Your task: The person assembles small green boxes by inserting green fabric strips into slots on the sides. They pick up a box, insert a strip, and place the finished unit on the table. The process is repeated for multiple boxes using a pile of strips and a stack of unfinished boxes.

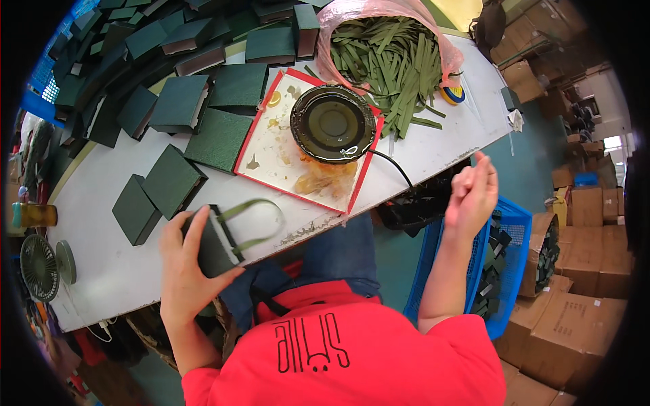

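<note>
In my left hand (183,254) is a small dark green box (215,247), gripped between thumb and fingers over the table's front edge. A green ribbon loop (263,237) sticks out from the box's right end, slightly blurred. My right hand (474,196) is raised right of the table, fingers loosely curled, with nothing visible in it. A round black pot (333,123) of dark, shiny liquid stands on a red-edged white board (271,145) stained with amber residue. Behind it, a pink plastic bag (332,64) lies open, spilling cut green ribbon strips (389,68).
Many dark green boxes (179,103) crowd the white table (88,183) at left and back. A black cable (393,164) leads off the pot over the edge. A small fan (39,267) stands far left. Blue crates (512,271) and cardboard cartons (569,331) fill the right.
</note>
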A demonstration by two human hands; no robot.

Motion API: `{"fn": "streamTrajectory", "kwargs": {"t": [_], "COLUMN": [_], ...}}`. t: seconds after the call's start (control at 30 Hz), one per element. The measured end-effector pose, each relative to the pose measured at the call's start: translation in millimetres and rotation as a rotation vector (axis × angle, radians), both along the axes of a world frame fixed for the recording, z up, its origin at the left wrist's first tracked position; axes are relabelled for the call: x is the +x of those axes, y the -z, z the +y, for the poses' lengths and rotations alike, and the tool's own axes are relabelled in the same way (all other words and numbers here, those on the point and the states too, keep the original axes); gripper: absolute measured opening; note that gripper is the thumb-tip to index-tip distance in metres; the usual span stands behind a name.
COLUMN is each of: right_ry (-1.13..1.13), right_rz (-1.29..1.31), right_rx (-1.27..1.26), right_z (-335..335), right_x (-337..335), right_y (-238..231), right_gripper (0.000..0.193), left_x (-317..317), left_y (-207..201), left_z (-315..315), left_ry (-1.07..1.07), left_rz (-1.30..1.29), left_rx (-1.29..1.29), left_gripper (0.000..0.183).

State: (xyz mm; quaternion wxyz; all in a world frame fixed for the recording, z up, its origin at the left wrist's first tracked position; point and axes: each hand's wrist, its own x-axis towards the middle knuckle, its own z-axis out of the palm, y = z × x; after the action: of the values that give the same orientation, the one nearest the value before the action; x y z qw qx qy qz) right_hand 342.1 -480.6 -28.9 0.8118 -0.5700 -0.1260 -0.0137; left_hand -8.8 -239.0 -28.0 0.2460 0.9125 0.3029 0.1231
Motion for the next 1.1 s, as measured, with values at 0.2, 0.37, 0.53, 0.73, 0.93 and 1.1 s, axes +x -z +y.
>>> {"fn": "streamTrajectory", "kwargs": {"t": [0.2, 0.37, 0.53, 0.73, 0.93, 1.1], "right_ry": [0.148, -0.069, -0.168, -0.254, -0.166, -0.123], "right_rz": [-0.420, -0.707, -0.999, -1.112, -1.127, -0.857], "right_rx": [-0.828, -0.918, -0.943, -1.039, -1.100, -0.809], "right_z": [-10, 44, 99, 143, 147, 126], "right_x": [61, 73, 92, 96, 97, 83], "right_y": [25, 24, 27, 43, 49, 27], "right_gripper": [0.016, 0.012, 0.015, 0.017, 0.013, 0.011], "left_x": [-11, -20, -25, -10, 13, 15], "left_y": [-8, 7, 11, -13, -16, -8], "left_z": [14, 26, 33, 23, 10, 9], "left_ry": [-0.062, -0.218, -0.208, 0.062, 0.332, 0.332], "left_rz": [0.158, 0.023, -0.106, -0.427, -0.153, -0.192], "left_rx": [-0.079, -0.342, -0.340, 0.115, -0.018, -0.039], "left_gripper": [0.073, 0.040, 0.017, 0.027, 0.032, 0.039]}}
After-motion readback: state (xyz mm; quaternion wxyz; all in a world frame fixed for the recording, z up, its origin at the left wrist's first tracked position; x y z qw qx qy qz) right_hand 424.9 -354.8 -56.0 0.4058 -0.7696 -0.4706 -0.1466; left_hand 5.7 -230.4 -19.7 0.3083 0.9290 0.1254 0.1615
